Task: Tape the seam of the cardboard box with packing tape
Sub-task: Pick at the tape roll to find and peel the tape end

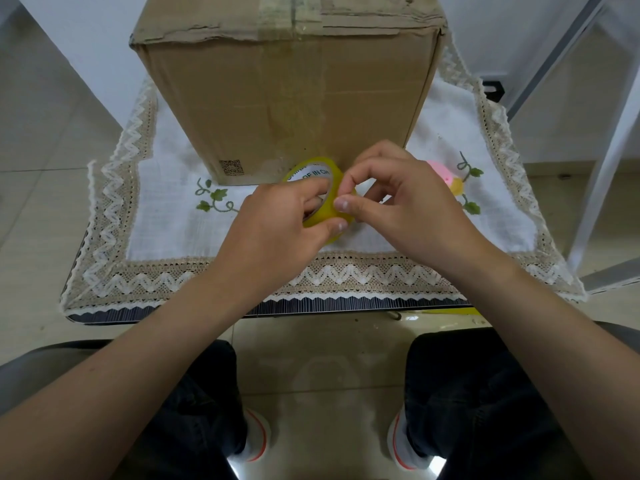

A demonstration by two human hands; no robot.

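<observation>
Squarely at the middle of the small table (311, 308) stands one tall brown corrugated cardboard box (287, 98), its back reaching toward the far edge. Its top seam (294, 15) carries a wrinkled strip of clear tape, and the top edges are frayed. A white woven cloth with beige zigzag lace trim (166, 209) covers the table and hangs over its edges; strips of it show to either side of the box, with a wider band before the near edge. Above that band, just in front of the box's lower front edge, is one round roll of glossy yellow packing tape (320, 216). The left hand (277, 220) grips it, fingers hooked into the core and thumb on the outer band. The right hand (405, 202) has its thumb and forefinger curled together, pinching at the roll's rim. One rounded pink and yellow object (446, 176) lies near the box's front right corner, partly hidden behind that hand.
</observation>
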